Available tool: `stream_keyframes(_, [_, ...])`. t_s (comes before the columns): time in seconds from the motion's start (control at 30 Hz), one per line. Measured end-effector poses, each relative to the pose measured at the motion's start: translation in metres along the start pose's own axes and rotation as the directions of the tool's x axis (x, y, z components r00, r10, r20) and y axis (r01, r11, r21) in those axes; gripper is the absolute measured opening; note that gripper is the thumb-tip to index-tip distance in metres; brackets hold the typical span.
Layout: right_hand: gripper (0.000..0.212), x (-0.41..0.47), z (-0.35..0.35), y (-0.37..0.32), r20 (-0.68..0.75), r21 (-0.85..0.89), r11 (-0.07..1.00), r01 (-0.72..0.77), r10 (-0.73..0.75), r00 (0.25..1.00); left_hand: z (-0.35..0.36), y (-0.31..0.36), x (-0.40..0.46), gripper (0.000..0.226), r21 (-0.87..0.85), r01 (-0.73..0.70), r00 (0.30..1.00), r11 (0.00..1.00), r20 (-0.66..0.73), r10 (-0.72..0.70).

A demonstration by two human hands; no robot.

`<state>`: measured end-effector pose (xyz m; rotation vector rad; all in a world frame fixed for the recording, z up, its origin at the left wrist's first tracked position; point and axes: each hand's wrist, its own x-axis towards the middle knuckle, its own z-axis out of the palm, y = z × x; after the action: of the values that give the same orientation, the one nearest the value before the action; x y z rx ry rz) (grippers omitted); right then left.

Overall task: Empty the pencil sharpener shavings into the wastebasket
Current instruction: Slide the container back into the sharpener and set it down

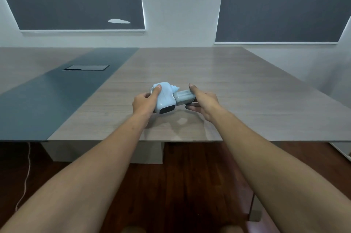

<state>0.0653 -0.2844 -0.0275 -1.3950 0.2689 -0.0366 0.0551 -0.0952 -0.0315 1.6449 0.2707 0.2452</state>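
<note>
A light blue pencil sharpener (165, 97) lies tilted just above the wooden table (218, 73), near its front edge. My left hand (145, 102) grips the sharpener's body from the left, thumb on top. My right hand (204, 102) holds the translucent grey shavings drawer (183, 97), which sticks out part way from the sharpener's right side. No wastebasket is in view.
A dark blue strip (57, 88) with a recessed cable hatch (86, 67) runs along the table's left part. Below the table's front edge lie a dark wooden floor (190, 185), a white cable (26, 175) at the left and a table leg (253, 208) at the right.
</note>
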Motion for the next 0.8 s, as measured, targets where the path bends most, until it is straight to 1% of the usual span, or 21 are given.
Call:
stream_keyframes(0.17, [0.043, -0.01, -0.005, -0.005, 0.013, 0.016, 0.999, -0.03, 0.03, 0.999, -0.001, 0.004, -0.004, 0.052, -0.01, -0.022, 0.999, 1.0, 0.031, 0.022])
stream_keyframes(0.37, [0.049, -0.02, -0.004, -0.007, 0.079, 0.033, 0.999, -0.03, 0.027, 0.997, -0.001, 0.012, -0.01, 0.057, -0.025, -0.048, 0.995, 0.999, 0.083, 0.05])
stream_keyframes(0.47, [0.043, -0.024, -0.003, -0.008, 0.097, 0.043, 0.999, -0.031, 0.027, 0.995, 0.0, 0.014, -0.012, 0.055, -0.063, -0.059, 0.995, 0.996, 0.08, 0.064])
stream_keyframes(0.67, [0.038, -0.031, 0.002, -0.002, 0.133, 0.208, 0.973, -0.102, 0.075, 0.988, -0.001, 0.014, -0.014, 0.054, -0.128, -0.056, 0.992, 0.99, 0.107, 0.07])
stream_keyframes(0.7, [0.039, -0.033, 0.004, -0.001, 0.141, 0.201, 0.974, -0.104, 0.076, 0.987, 0.0, 0.014, -0.015, 0.053, -0.136, -0.058, 0.991, 0.989, 0.112, 0.074])
stream_keyframes(0.8, [0.051, -0.038, 0.012, 0.001, 0.151, 0.136, 0.986, -0.098, 0.077, 0.986, 0.003, 0.015, -0.019, 0.05, -0.15, -0.061, 0.988, 0.987, 0.133, 0.081])
